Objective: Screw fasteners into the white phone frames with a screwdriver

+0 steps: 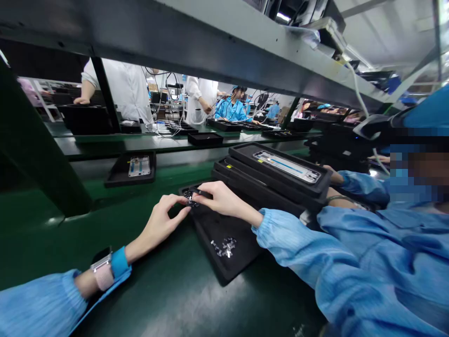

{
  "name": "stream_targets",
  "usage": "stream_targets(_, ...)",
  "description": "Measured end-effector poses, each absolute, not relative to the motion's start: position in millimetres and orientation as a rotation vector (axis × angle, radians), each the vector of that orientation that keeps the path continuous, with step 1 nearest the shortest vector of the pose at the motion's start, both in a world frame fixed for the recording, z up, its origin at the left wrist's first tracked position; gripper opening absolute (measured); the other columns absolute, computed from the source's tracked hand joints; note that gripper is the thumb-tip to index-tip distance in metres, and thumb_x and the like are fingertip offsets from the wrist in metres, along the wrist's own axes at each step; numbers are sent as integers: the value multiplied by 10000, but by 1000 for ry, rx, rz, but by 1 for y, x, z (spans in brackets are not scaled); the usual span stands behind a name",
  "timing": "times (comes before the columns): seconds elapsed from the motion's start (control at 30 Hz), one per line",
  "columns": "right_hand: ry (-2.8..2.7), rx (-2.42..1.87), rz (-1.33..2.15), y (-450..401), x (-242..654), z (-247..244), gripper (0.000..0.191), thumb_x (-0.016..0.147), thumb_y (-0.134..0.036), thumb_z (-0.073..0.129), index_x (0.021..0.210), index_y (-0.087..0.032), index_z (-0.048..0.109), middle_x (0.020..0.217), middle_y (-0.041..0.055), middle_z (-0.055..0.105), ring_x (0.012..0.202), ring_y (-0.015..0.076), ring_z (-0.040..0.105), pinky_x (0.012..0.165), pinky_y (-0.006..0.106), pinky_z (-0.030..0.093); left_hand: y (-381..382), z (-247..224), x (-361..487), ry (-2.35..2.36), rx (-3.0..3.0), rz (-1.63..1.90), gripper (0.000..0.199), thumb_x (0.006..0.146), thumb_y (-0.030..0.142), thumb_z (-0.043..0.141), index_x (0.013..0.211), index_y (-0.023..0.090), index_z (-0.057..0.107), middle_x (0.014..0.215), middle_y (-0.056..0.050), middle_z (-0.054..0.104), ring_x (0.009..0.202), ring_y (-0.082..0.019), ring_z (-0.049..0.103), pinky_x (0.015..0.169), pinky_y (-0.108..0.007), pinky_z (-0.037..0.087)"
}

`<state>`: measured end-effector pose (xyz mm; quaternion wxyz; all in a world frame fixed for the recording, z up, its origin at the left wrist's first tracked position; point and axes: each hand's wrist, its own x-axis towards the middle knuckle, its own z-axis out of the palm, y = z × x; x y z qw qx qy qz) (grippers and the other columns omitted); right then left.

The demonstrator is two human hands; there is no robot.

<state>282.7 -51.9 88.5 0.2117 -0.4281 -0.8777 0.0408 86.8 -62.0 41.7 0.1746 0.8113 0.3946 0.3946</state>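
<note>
left hand (pixel 159 224): almost pinched by the far bits (pixel 190 196); i can't tell if it holds one.
right hand (pixel 220 201): pinches a dark stick (pixel 201 192).
black tray (pixel 210 227): long way runs toward me.
near bits (pixel 229 246): near end, closer to my right hand.

The flat, shiny green table (pixel 150 292) is leaving open room at the front. A thick, dark green post (pixel 42 145) is blocking the left, a black tray stack (pixel 242 180) is blocking the right, and a long grey metal shelf (pixel 224 51) is hanging above.
</note>
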Motion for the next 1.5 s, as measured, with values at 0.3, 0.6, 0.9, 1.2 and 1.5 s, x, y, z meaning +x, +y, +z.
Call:
stream_targets(0.3, -2252, -1091, 474, -66, 274, 81, 194, 868, -254, 507, 883, -137, 662, 698, 2, 645, 509, 71, 533, 544, 173, 384, -67, 46, 91, 1131, 1905, 1079, 250, 761, 391, 585, 756, 159, 677, 763, -35, 685, 730, -184, 604, 684, -261, 431)
stream_targets(0.6, -2204, -1808, -20, -46, 309, 68, 391, 759, 14, 401, 1013, -142, 654, 995, 137, 654, 916, 242, 628, 767, 310, 452, -65, 42, 96, 1122, 1862, 1101, 214, 753, 336, 570, 785, 151, 673, 792, -49, 693, 755, -193, 618, 688, -266, 457)
stream_targets(0.9, -2318, -1773, 12, -43, 314, 59, 388, 779, -45, 435, 1040, -227, 656, 1045, 64, 633, 981, 209, 595, 805, 276, 430, -64, 38, 96, 1090, 1810, 1070, 238, 743, 342, 590, 843, 152, 694, 835, -58, 713, 786, -208, 643, 725, -286, 481)
stream_targets(1.2, -2242, -1611, 200, -52, 309, 81, 161, 799, -188, 547, 862, -145, 689, 846, 57, 666, 746, 144, 599, 683, 225, 427, -91, 52, 107, 1029, 1687, 1021, 219, 745, 360, 599, 750, 155, 678, 780, -51, 710, 769, -199, 641, 703, -257, 478)
stream_targets(1.5, -1474, -1084, 1581, -113, 297, 75, 224, 674, -289, 682, 782, -96, 649, 506, -33, 514, 394, 24, 356, 370, 168, 198, -132, 55, 115, 993, 1521, 850, 225, 729, 376, 627, 716, 156, 672, 717, -25, 673, 700, -157, 582, 654, -216, 450)
